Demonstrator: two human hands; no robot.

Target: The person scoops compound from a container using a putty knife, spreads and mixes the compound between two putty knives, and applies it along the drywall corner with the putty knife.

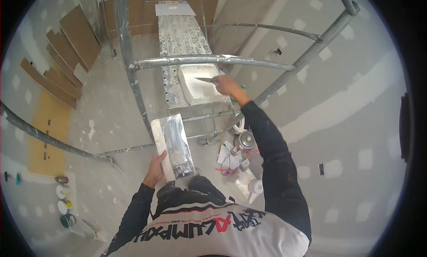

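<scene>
Right hand (pixel 224 84) clamped on taping knife (pixel 203 80) over mud tray (pixel 195 85), left hand (pixel 156 167) gripping metal hawk (pixel 173 145)

Beyond your right fingers (pixel 219 80), the splattered scaffold plank (pixel 182 39) carries a white mud tub (pixel 198 85) directly under the fingertips, and a pale flat sheet (pixel 174 8) lies at its far end. Down on the dusty floor (pixel 106 105), below and right of your left fingers (pixel 161 158), you have a heap of tools, paper and a white tape roll (pixel 255 186). Well left of those fingers, a few small round cans (pixel 64 199) stand by the wall, with brown boards (pixel 66 52) leaning farther off.
</scene>
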